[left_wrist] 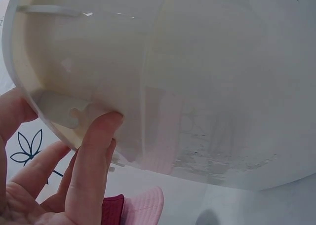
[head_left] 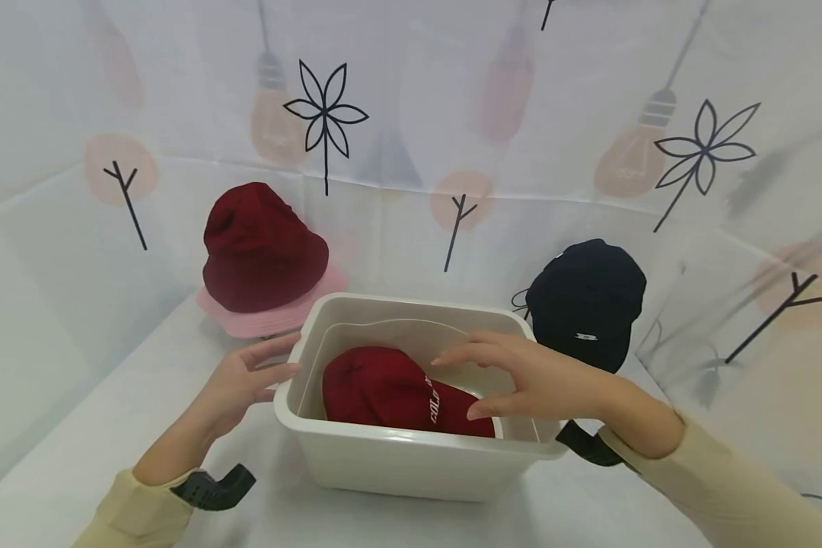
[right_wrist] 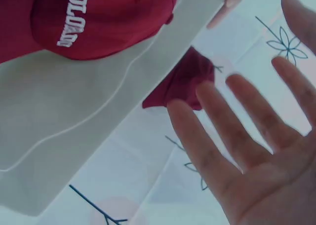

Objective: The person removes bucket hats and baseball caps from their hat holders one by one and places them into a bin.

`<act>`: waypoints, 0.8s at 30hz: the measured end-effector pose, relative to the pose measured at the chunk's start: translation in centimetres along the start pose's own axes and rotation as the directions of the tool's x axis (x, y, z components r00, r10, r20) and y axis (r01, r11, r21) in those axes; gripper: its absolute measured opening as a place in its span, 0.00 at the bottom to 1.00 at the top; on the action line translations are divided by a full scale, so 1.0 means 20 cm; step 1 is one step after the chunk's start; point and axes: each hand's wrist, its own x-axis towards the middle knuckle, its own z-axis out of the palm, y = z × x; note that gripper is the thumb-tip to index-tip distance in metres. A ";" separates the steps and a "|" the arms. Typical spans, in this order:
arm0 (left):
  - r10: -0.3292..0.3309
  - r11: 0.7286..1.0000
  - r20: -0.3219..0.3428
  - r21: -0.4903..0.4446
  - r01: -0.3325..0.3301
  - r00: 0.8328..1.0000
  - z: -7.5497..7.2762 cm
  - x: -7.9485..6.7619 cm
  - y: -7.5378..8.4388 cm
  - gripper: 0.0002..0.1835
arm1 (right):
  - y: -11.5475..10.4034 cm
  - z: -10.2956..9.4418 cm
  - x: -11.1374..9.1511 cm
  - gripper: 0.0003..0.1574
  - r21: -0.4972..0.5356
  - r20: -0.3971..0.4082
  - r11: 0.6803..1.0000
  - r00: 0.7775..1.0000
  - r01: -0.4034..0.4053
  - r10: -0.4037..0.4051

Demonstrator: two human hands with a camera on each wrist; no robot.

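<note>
A white plastic bin (head_left: 411,464) stands on the table with a red cap (head_left: 377,388) inside it. White letters run across the front of the cap, beside its brim. My left hand (head_left: 236,384) is at the bin's left end, fingers extended; in the left wrist view, fingertips (left_wrist: 101,129) touch the bin just under its rim. Over the right part of the bin hovers my right hand (head_left: 520,373), fingers spread and holding nothing. The right wrist view shows its palm (right_wrist: 281,185) and separated fingers, apart from the cap.
Behind the bin on the left, a dark red bucket hat (head_left: 260,259) sits on a pink hat brim (head_left: 246,323). A dark navy cap (head_left: 589,297) stands behind it on the right. Printed white cloth (head_left: 397,137) hangs behind the white table surface (head_left: 130,426).
</note>
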 end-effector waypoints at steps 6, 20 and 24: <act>-0.003 1.000 0.004 -0.004 0.003 1.000 0.00 0.00 -0.01 0.34 | -0.04 0.05 -0.12 0.35 -0.057 -0.143 0.995 0.986 0.082 -0.089; 0.008 1.000 0.009 -0.016 -0.008 1.000 0.00 0.00 0.00 0.33 | -0.04 0.16 -0.33 0.37 -0.055 -0.346 0.998 0.938 0.001 -0.020; 0.006 1.000 0.009 -0.013 -0.006 1.000 0.00 -0.01 0.00 0.33 | 0.01 0.19 -0.37 0.39 -0.047 -0.405 0.998 0.914 -0.032 0.010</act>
